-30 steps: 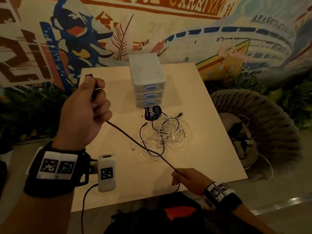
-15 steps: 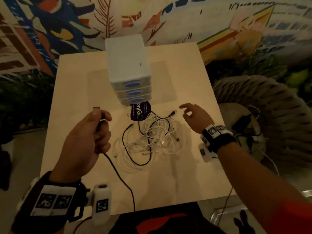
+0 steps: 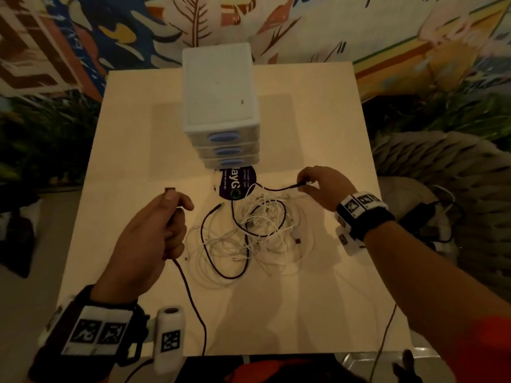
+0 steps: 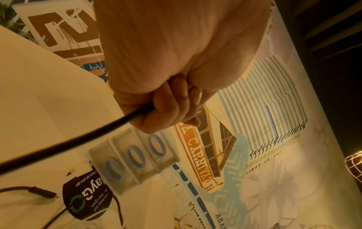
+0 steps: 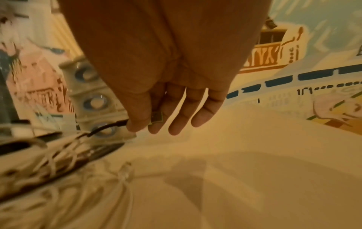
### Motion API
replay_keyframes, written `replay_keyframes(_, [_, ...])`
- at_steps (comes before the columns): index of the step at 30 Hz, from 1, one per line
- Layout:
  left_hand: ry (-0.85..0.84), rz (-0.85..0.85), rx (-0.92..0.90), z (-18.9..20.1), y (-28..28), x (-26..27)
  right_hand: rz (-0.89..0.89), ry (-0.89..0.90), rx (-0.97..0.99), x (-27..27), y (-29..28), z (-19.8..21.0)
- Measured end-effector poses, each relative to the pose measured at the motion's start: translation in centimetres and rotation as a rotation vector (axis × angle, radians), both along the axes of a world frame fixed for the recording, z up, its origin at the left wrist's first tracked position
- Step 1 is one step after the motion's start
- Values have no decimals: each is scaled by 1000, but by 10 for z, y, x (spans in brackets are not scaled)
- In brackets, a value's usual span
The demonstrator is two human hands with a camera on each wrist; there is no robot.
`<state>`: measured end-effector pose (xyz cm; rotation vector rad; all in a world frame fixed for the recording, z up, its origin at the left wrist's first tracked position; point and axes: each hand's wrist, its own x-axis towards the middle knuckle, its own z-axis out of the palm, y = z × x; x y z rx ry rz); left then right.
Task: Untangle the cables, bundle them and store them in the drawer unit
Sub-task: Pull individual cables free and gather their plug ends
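A tangle of white and black cables (image 3: pixel 257 233) lies on the pale table (image 3: pixel 318 299) in front of a white three-drawer unit (image 3: pixel 221 106) with blue handles, all drawers closed. My left hand (image 3: pixel 163 225) grips a black cable (image 3: pixel 193 299) near its plug end (image 3: pixel 170 190); the cable hangs off the near table edge. In the left wrist view the fist (image 4: pixel 166 106) is curled round that black cable (image 4: pixel 78 139). My right hand (image 3: pixel 318 186) pinches the plug (image 5: pixel 156 117) of another black cable (image 3: pixel 276 187) at the pile's far right.
A dark round sticker (image 3: pixel 237 183) lies just before the drawer unit (image 4: pixel 133 158). A wicker chair (image 3: pixel 442 203) with more wires stands right of the table. A painted mural wall (image 3: pixel 331 29) rises behind.
My right hand let go of the stretched black cable near the front edge, moved to the pile's far side and pinched another plug. My left hand lowered with its cable.
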<state>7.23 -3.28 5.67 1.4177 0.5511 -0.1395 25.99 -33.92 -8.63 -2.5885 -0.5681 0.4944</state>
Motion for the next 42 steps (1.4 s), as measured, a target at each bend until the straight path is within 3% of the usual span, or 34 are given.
replay_keyframes(9, [30,-91,147,-27,-20,38,-6,-160,150,-17,-7,37])
replay_keyframes(16, [-15,-312,528,-82,-24,90,-3,-127,195,-30,-4,35])
replay_keyframes(22, [-18,-530,819,-98,-35,102,-76,-15,306,-34,-5,34])
replay_keyframes(26, [-80,-441,868,-96,-32,97,-89,23,190,-31,-7,23])
replay_keyframes(29, [-143,-426,891,-87,-33,91,-52,-49,155,-35,1,20])
replay_keyframes(32, [-216,-434,951,-83,-36,88,-2,-129,195,-45,30,32])
replay_keyframes(37, [-265,-416,955,-82,-37,83,60,-199,56,-52,78,46])
replay_keyframes(42, [-311,-325,926,-84,-31,75,91,-191,187,-50,74,42])
